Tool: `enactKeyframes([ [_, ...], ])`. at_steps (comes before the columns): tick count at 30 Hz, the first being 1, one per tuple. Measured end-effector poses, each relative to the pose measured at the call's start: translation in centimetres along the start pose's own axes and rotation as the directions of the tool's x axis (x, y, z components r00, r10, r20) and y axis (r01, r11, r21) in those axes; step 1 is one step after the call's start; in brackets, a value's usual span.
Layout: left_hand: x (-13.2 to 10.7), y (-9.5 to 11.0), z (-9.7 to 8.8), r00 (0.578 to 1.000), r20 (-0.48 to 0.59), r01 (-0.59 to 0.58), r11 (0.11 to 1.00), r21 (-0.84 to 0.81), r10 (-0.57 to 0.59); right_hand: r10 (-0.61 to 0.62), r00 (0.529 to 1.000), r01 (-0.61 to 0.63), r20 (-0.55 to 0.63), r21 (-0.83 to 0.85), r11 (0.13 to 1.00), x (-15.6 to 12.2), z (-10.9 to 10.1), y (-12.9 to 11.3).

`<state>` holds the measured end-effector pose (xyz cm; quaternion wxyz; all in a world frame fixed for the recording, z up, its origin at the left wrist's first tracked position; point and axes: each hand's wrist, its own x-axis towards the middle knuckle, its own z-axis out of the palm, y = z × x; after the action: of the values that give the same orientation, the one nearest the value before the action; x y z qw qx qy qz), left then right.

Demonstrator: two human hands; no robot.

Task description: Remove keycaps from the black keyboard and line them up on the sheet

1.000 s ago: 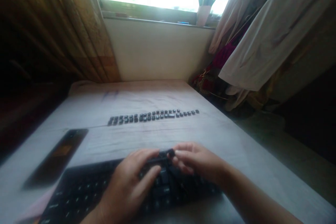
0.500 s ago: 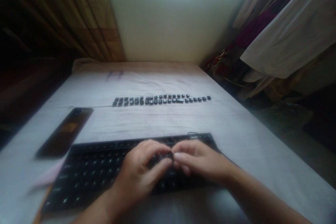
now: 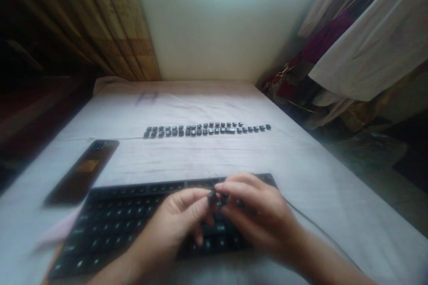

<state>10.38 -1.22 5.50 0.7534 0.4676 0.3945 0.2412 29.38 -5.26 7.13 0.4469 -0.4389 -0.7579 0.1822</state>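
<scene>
A black keyboard (image 3: 117, 225) lies on the sheet-covered surface right in front of me. Both hands hover over its right half. My left hand (image 3: 174, 227) and my right hand (image 3: 257, 220) pinch together around a small dark piece, probably a keycap (image 3: 213, 196), held just above the keys. The fingers of both hands are curled. Farther back, a long row of loose dark keycaps (image 3: 205, 129) is lined up on the sheet.
A dark phone (image 3: 83, 170) lies left of the keyboard. A thin cable (image 3: 310, 225) runs off to the right from the keyboard. Curtains hang at the left, a wall at the back, draped cloth at the right beyond the surface's edge.
The view tilted down from the window. My hands lifted slightly from the keys and closed together on the small dark piece; the right hand shifted nearer.
</scene>
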Motion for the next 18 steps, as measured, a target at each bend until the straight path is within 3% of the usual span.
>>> enactKeyframes([
  [4,0.05,-0.12,0.11,0.990,0.059,0.133,0.988,-0.084,-0.129,-0.040,0.999,0.039,-0.007,-0.034,0.999,-0.02,0.29,-0.20],
  [9,0.05,0.20,0.30,0.970,0.137,0.215,0.972,-0.093,-0.202,-0.021,1.000,0.021,-0.001,-0.020,1.000,0.00,0.40,-0.31],
  [18,0.10,0.02,-0.09,0.984,0.065,0.165,0.986,0.009,-0.165,-0.017,1.000,0.017,0.002,-0.042,0.999,0.07,0.09,-0.14],
])
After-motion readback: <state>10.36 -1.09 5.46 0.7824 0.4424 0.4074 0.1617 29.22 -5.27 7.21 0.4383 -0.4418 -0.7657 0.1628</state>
